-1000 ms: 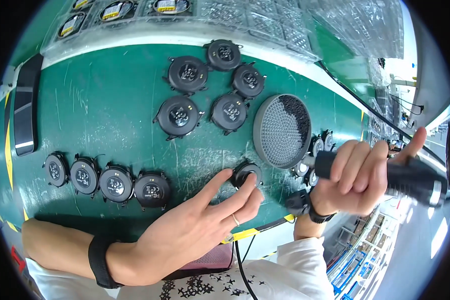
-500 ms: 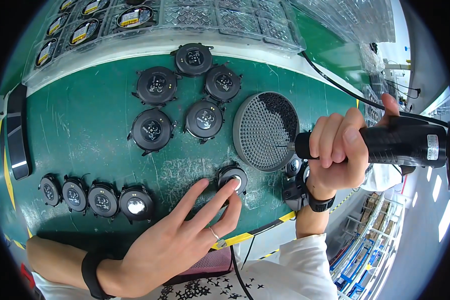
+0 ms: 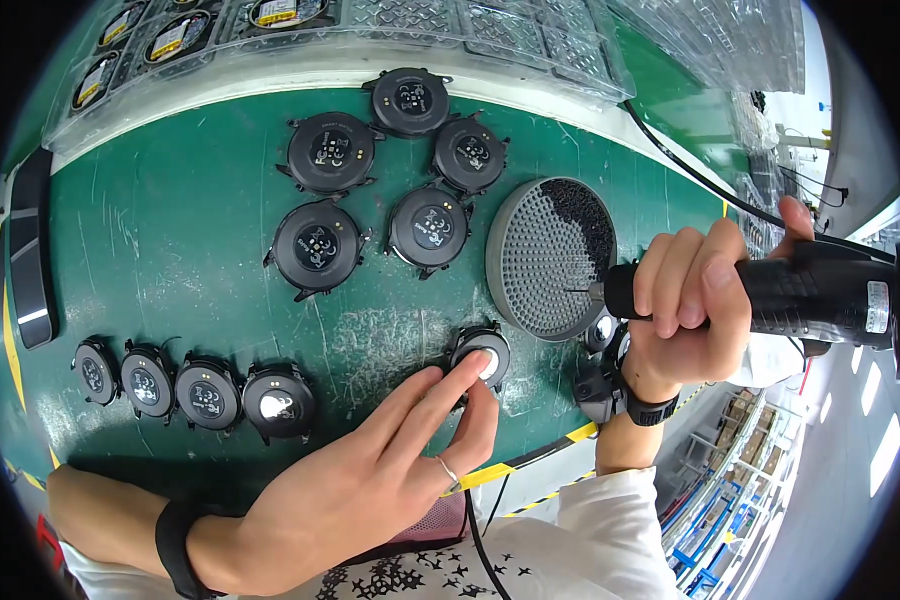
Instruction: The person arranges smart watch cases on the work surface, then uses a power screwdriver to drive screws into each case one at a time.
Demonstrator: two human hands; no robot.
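Observation:
My right hand (image 3: pixel 692 305) is wrapped round a black electric screwdriver (image 3: pixel 820 295), thumb raised. The screwdriver's thin bit points left, over a round grey screw tray (image 3: pixel 500 285) with a dimpled surface. Small dark screws (image 3: pixel 582 215) are heaped at the tray's far right side. My left hand (image 3: pixel 370 475) reaches across the near edge of the bench, fingertips closed on a round black watch case (image 3: pixel 498 352). One fingertip lies on its shiny back, and the fingers hide part of the case.
Several black watch cases (image 3: pixel 317 248) lie back up beyond my left hand, and a row of more (image 3: pixel 208 393) is at left. A clear plastic tray (image 3: pixel 400 45) with watch parts runs along the back. A dark device (image 3: pixel 598 390) stands by my right wrist.
The whole view has shifted slightly, moving the bench things a little to the right. My left fingers have drawn closer together at the watch case. The screwdriver bit stays over the screw tray.

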